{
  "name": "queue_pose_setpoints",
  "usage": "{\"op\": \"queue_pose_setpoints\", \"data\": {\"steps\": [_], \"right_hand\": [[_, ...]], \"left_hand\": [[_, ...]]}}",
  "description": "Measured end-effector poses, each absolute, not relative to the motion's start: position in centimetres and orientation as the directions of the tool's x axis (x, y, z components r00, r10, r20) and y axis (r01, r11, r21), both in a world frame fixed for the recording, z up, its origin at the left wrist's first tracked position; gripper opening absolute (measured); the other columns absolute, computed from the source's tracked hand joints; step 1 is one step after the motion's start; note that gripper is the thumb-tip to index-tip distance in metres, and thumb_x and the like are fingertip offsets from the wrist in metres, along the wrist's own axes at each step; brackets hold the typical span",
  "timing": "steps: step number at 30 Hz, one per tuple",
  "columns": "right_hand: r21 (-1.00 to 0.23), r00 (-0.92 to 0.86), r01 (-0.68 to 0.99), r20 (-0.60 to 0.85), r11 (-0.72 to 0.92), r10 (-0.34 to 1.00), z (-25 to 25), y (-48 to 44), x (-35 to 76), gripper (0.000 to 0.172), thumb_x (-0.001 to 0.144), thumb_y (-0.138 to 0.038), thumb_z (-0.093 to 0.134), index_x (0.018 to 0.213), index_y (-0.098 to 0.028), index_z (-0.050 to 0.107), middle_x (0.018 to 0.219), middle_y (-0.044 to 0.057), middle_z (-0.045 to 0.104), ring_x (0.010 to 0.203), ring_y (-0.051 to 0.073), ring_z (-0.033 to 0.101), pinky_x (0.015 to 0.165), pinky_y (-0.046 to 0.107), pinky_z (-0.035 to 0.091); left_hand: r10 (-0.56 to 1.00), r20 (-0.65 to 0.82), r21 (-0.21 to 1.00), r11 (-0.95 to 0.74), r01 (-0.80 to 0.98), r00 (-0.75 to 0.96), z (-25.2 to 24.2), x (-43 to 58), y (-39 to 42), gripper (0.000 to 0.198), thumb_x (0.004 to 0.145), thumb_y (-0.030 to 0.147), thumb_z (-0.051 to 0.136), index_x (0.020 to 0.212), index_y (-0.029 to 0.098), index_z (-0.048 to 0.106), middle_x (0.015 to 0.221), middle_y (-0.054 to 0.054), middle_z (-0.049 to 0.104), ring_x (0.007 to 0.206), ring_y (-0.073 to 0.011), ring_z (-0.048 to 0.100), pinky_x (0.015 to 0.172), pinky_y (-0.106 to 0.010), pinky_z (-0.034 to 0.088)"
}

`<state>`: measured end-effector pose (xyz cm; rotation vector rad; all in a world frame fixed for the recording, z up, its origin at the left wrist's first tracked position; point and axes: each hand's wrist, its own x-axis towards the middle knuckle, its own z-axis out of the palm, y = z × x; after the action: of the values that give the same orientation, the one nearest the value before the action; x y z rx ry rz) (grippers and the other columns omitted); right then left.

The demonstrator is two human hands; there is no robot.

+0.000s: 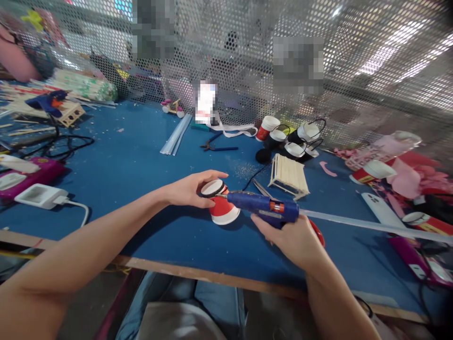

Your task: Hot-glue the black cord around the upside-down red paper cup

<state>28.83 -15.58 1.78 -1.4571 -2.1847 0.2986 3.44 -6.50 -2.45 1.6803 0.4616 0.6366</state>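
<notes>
My left hand (193, 189) grips a small red and white paper cup (221, 208) that stands upside down on the blue table (134, 170). My right hand (293, 238) is wrapped round the handle of a blue glue gun (264, 207). The gun's nozzle touches the top of the cup. A long clear glue stick (368, 224) sticks out of the back of the gun to the right.
Behind the cup lie a small wooden stick frame (290, 175), scissors (262, 189), several cups with wire handles (295, 139), pliers (214, 146) and clear glue sticks (177, 134). A white power adapter (40, 195) and a second glue gun (47, 101) are at the left. A perforated metal screen (354, 71) walls the back.
</notes>
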Motion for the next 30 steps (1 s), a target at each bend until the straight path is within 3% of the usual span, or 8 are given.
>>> {"op": "queue_pose_setpoints", "data": {"steps": [9,20,30], "right_hand": [[-0.310,-0.380,0.817,0.345,0.487,0.858,1.1,-14.4,30.0,0.030,0.083,-0.035,0.048,0.087,-0.021,0.074,0.046,0.002,0.059,0.047,0.017,0.057,0.048,0.027,0.043],[-0.055,-0.542,0.807,0.330,0.589,0.773,0.9,-14.7,30.4,0.035,0.086,-0.019,0.040,0.090,-0.022,0.075,0.048,0.002,0.061,0.046,0.016,0.057,0.046,0.025,0.040],[-0.054,-0.519,0.820,0.349,0.570,0.780,1.5,-15.0,30.0,0.033,0.085,-0.022,0.042,0.088,-0.021,0.075,0.044,0.002,0.058,0.044,0.014,0.054,0.046,0.023,0.039]], "left_hand": [[0.605,0.174,0.978,-0.200,-0.063,0.777,-2.4,3.6,-6.7,0.075,0.068,0.013,0.070,0.134,0.019,0.034,0.117,-0.011,0.059,0.106,-0.0209,0.059,0.093,-0.039,0.046],[0.601,0.177,0.973,-0.226,-0.046,0.780,-2.6,3.4,-6.5,0.076,0.069,0.015,0.070,0.135,0.020,0.032,0.121,-0.012,0.057,0.108,-0.0209,0.058,0.094,-0.038,0.046],[0.611,0.178,0.973,-0.228,-0.044,0.771,-2.7,3.3,-6.5,0.075,0.070,0.017,0.071,0.135,0.020,0.033,0.123,-0.012,0.056,0.108,-0.0210,0.059,0.094,-0.038,0.045]]}}
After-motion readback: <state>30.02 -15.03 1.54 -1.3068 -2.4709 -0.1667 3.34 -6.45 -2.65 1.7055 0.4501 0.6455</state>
